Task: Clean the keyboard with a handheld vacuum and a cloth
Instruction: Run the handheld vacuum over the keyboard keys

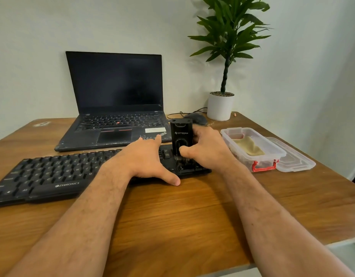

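Observation:
A black keyboard (53, 174) lies across the wooden desk (172, 212), slanting up to the right. My right hand (206, 150) grips a small black handheld vacuum (181, 134) that stands upright with its brush head pressed on the keys at the keyboard's right end. My left hand (146, 162) lies flat on the keyboard just left of the vacuum, fingers spread, thumb on the front edge. A beige cloth (249, 147) lies inside a clear plastic box (272, 154) to the right.
An open black laptop (116, 96) stands behind the keyboard. A black mouse (197, 118) with its cable and a potted plant (221, 105) sit at the back right. The box's lid (294, 156) lies beside the box near the desk's right edge.

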